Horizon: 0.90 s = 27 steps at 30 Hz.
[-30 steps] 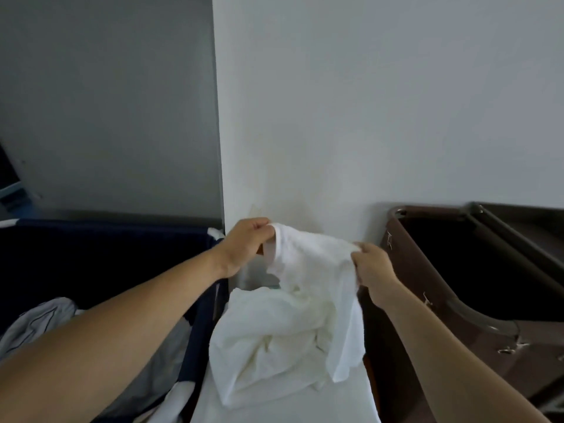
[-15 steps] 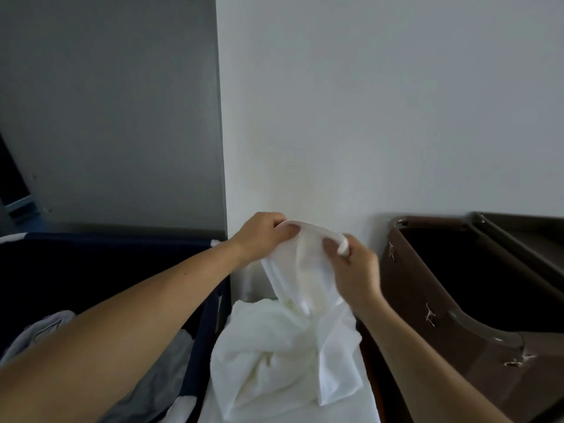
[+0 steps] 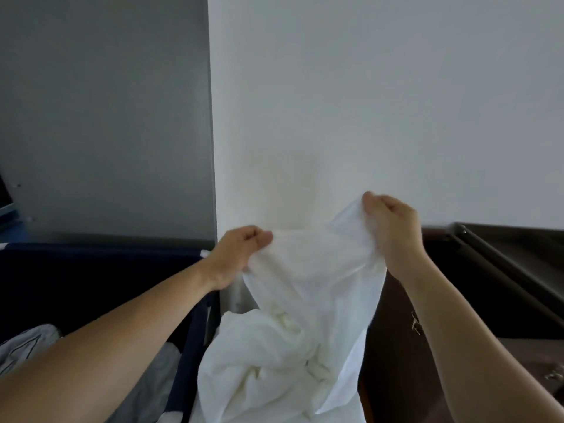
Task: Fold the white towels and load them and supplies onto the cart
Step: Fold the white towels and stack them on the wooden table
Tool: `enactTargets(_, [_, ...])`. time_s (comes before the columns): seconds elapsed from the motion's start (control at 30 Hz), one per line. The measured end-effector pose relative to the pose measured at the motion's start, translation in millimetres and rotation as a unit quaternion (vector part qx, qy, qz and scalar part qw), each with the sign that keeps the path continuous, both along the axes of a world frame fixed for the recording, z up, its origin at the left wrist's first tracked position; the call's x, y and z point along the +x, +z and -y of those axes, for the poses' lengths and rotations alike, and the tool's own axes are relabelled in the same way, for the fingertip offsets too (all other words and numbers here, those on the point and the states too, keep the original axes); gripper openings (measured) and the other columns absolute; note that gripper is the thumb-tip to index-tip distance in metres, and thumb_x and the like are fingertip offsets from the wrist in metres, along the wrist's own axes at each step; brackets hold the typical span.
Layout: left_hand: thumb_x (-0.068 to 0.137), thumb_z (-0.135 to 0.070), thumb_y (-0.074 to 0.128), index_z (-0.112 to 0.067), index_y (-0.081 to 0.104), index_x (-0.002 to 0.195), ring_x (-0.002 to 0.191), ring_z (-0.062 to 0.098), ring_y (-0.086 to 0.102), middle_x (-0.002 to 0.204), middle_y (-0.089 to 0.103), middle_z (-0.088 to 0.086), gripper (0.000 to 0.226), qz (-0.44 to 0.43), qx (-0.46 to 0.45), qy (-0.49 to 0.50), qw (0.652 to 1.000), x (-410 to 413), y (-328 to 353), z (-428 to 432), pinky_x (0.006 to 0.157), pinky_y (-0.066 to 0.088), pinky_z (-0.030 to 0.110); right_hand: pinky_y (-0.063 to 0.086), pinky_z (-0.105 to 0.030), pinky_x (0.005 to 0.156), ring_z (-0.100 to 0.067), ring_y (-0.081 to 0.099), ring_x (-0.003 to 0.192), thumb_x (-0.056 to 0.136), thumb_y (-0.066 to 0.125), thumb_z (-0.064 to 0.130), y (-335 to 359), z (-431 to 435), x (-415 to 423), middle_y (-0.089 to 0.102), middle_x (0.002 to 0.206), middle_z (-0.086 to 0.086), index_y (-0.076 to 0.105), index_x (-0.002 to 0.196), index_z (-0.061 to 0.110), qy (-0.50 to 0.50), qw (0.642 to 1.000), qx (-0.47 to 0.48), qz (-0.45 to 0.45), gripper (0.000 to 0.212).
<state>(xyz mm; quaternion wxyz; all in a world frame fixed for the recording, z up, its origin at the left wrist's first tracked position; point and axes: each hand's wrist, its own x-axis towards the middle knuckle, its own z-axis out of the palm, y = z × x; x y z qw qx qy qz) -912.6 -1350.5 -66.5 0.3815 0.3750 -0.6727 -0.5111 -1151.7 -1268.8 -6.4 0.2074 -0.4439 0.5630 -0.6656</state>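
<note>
White wall ahead, navy hamper on my left, brown cart on my right. White towel is up in front of me between the two. Its top edge spans my hands and the rest is bunched in a heap below. Left hand pinches the left end, thumb on top. Right hand is higher and grips the right end, fingers curled round the cloth.

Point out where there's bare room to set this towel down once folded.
The dark hollow of the brown bin, right of the right hand, shows nothing inside where visible; the flat brown shelf beyond its rim looks bare. Crowded: the white heap under the towel both hands hold, and the navy hamper by the left hand, which holds linen.
</note>
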Motion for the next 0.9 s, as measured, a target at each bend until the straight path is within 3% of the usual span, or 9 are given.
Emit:
enactTargets(0.13, [0.094, -0.034, 0.065, -0.016, 0.072, 0.085, 0.068, 0.010, 0.057, 0.077, 0.066, 0.004, 0.021, 0.096, -0.190, -0.006, 0.977, -20.5, 50.6, -10.5, 0.062, 0.048, 0.022, 0.049, -0.039, 0.093, -0.016, 0.062, 0.105, 0.093, 0.067, 0.026, -29.0, -10.7, 29.3, 0.067, 0.119, -0.001, 0.076, 0.081, 0.031, 0.183, 0.974, 0.108, -0.076, 0.015])
enactTargets(0.23, [0.094, -0.030, 0.065, -0.014, 0.075, 0.088, 0.075, 0.011, 0.064, 0.082, 0.073, -0.003, 0.020, 0.124, -0.186, -0.074, 0.972, -29.9, 48.2, -23.6, 0.074, 0.053, 0.026, 0.047, -0.044, 0.075, -0.023, 0.059, 0.081, 0.086, 0.064, 0.041, -42.8, -16.9, 48.4, 0.066, 0.085, -0.012, 0.072, 0.083, 0.012, 0.246, 0.958, 0.135, -0.057, 0.030])
enactTargets(0.37, [0.091, -0.039, 0.068, 0.002, 0.066, 0.101, 0.080, 0.022, 0.059, 0.089, 0.065, 0.010, 0.042, 0.122, -0.034, -0.138, 0.982, -7.6, 17.1, -22.2, 0.078, 0.049, 0.041, 0.041, -0.041, 0.065, -0.021, 0.047, 0.066, 0.096, 0.060, 0.035, -54.0, -15.8, 50.7, 0.052, 0.067, -0.007, 0.057, 0.067, 0.006, 0.133, 0.984, 0.103, -0.055, 0.041])
enactTargets(0.47, [0.086, -0.040, 0.069, 0.013, 0.057, 0.113, 0.092, 0.034, 0.062, 0.110, 0.064, 0.031, 0.061, 0.106, 0.051, -0.138, 0.983, 9.1, -1.1, -20.8, 0.096, 0.047, 0.058, 0.036, -0.033, 0.062, -0.018, 0.042, 0.062, 0.099, 0.057, 0.031, -48.5, -9.1, 44.4, 0.045, 0.063, -0.006, 0.052, 0.065, 0.005, 0.045, 0.998, 0.043, -0.030, 0.043])
enactTargets(0.53, [0.086, -0.038, 0.069, 0.014, 0.057, 0.114, 0.094, 0.037, 0.065, 0.115, 0.063, 0.032, 0.060, 0.089, 0.070, -0.111, 0.987, 22.0, -9.8, -17.2, 0.097, 0.047, 0.057, 0.031, -0.024, 0.051, -0.009, 0.035, 0.051, 0.099, 0.056, 0.034, -34.3, -7.0, 31.4, 0.037, 0.052, 0.007, 0.046, 0.055, 0.020, -0.031, 0.999, -0.008, 0.007, 0.048])
enactTargets(0.63, [0.087, -0.036, 0.068, 0.015, 0.058, 0.112, 0.099, 0.046, 0.064, 0.111, 0.064, 0.031, 0.059, 0.104, 0.063, -0.064, 0.991, 48.5, -24.1, -12.3, 0.096, 0.050, 0.053, 0.024, -0.021, 0.039, -0.004, 0.025, 0.041, 0.098, 0.054, 0.037, -19.2, -6.5, -0.6, 0.028, 0.043, 0.013, 0.033, 0.053, 0.021, -0.131, 0.989, -0.052, 0.049, 0.052])
enactTargets(0.73, [0.080, -0.041, 0.070, 0.016, 0.060, 0.109, 0.089, 0.037, 0.066, 0.106, 0.066, 0.031, 0.065, 0.065, 0.046, -0.009, 0.997, 66.6, -25.4, -12.0, 0.087, 0.051, 0.043, 0.029, -0.027, 0.049, -0.009, 0.031, 0.047, 0.096, 0.049, 0.035, -30.7, -2.7, -23.0, 0.033, 0.051, 0.006, 0.036, 0.057, 0.015, -0.172, 0.982, 0.045, -0.069, 0.045])
enactTargets(0.83, [0.082, -0.037, 0.073, 0.010, 0.063, 0.110, 0.097, 0.041, 0.068, 0.110, 0.068, 0.027, 0.056, 0.055, 0.030, -0.003, 0.998, 61.8, -17.3, -14.1, 0.089, 0.054, 0.049, 0.032, -0.033, 0.062, -0.023, 0.047, 0.067, 0.096, 0.053, 0.029, -61.3, -2.4, -5.5, 0.048, 0.067, -0.001, 0.042, 0.057, 0.011, -0.127, 0.953, 0.159, -0.226, 0.044])
enactTargets(0.9, [0.085, -0.035, 0.075, 0.004, 0.067, 0.104, 0.092, 0.035, 0.070, 0.103, 0.071, 0.020, 0.044, 0.132, 0.000, -0.040, 0.991, 46.5, -14.0, -19.2, 0.084, 0.056, 0.045, 0.039, -0.029, 0.074, -0.015, 0.056, 0.086, 0.096, 0.057, 0.029, -80.2, -8.2, 27.2, 0.058, 0.107, 0.015, 0.051, 0.057, 0.017, -0.016, 0.948, 0.162, -0.275, 0.041])
